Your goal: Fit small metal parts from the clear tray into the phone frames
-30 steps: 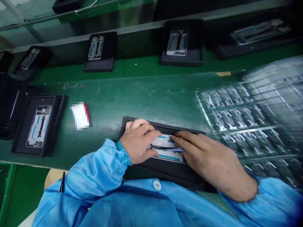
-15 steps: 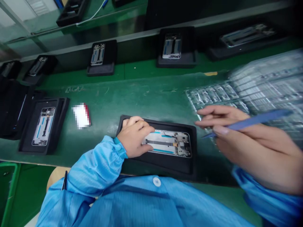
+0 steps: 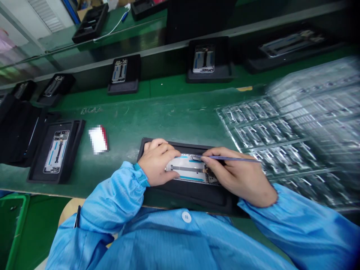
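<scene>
A phone with its back off (image 3: pixel 187 174) lies crosswise in a black tray (image 3: pixel 185 193) in front of me, its inner plate, blue strips and dark flex cable showing. My left hand (image 3: pixel 158 163) grips the phone's left end, thumb on the near side and fingers along the far side. In my right hand (image 3: pixel 239 174) are thin blue tweezers (image 3: pixel 233 159), pinched and held nearly level. Their tip meets the phone's far edge, close to a blue strip. The right hand covers much of the phone's right end, so the board there is mostly hidden.
Clear plastic trays of small parts (image 3: pixel 270 131) are stacked at the right. Another black tray with an open phone (image 3: pixel 56 152) sits at the left, near a blurred white-and-red item (image 3: pixel 98 139). Along the back, several trays hold open phones (image 3: pixel 204 59). A green bin (image 3: pixel 21 225) is lower left.
My right hand has come left and inward from the clear trays, bringing the tweezers onto the phone. The left hand keeps its hold. The view has shifted slightly.
</scene>
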Tool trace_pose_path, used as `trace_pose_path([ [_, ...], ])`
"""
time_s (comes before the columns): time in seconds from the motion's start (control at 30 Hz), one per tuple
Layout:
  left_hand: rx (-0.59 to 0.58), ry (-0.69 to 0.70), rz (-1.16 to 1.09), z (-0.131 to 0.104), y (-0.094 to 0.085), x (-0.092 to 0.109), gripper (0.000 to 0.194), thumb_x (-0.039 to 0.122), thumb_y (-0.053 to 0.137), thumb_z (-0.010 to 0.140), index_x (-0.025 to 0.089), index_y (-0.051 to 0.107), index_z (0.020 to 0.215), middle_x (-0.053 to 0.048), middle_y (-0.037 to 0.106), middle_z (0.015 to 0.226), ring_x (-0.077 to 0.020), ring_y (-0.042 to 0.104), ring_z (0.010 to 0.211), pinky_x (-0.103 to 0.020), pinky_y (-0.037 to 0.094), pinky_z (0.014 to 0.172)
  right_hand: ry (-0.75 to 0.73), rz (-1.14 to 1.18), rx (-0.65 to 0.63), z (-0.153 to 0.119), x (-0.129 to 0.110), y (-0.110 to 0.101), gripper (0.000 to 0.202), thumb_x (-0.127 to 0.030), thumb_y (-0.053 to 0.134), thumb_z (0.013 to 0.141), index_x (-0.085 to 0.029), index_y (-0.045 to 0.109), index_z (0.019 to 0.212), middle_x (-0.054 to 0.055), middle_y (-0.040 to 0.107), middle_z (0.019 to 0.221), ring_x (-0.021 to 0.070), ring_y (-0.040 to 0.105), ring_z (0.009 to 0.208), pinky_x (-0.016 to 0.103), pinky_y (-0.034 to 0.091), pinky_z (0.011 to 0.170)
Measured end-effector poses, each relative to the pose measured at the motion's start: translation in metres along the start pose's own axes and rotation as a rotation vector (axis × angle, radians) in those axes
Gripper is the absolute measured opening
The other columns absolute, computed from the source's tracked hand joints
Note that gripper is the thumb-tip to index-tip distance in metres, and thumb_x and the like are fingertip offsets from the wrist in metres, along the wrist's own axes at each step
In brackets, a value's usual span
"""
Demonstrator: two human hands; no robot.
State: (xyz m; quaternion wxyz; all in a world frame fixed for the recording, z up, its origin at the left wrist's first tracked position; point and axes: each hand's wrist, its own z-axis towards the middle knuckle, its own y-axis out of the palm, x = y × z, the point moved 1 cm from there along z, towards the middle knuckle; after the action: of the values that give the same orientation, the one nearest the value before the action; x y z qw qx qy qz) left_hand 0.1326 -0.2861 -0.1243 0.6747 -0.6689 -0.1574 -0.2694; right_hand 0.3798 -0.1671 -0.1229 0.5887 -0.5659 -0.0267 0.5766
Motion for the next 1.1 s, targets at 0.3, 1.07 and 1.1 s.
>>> trace_pose_path([
  [0.3,0.002,0.004,-0.004,0.001,-0.001,0.0,0.054,0.037,0.095,0.083,0.026,0.077,0.132,-0.01,0.079,0.134,-0.0402,0.054,0.142,-0.061,0.039,0.117,-0.203,-0.081,0.06,-0.006,-0.005,0.012,0.01,-0.021,0.067,0.108,-0.024,0.076,0.107,0.005,0.086,0.098,0.0221,0.082,0.083,0.033,0.064,0.078],
  [1.07,-0.024,-0.007,-0.007,0.001,-0.002,0.001,0.051,0.038,0.094,0.085,0.027,0.077,0.132,-0.01,0.078,0.136,-0.04,0.054,0.143,-0.06,0.04,0.114,0.031,-0.027,0.011,-0.006,-0.004,0.007,0.014,-0.036,0.065,0.109,-0.028,0.076,0.104,0.003,0.083,0.089,0.0223,0.078,0.072,0.036,0.064,0.073],
  [1.1,-0.027,-0.011,-0.006,0.001,-0.001,0.001,0.05,0.038,0.094,0.085,0.028,0.077,0.132,-0.01,0.078,0.136,-0.0402,0.053,0.144,-0.06,0.04,0.113,0.053,-0.033,0.022,-0.007,-0.004,0.006,0.014,-0.037,0.065,0.109,-0.028,0.076,0.104,0.004,0.083,0.089,0.0228,0.078,0.072,0.037,0.064,0.072],
])
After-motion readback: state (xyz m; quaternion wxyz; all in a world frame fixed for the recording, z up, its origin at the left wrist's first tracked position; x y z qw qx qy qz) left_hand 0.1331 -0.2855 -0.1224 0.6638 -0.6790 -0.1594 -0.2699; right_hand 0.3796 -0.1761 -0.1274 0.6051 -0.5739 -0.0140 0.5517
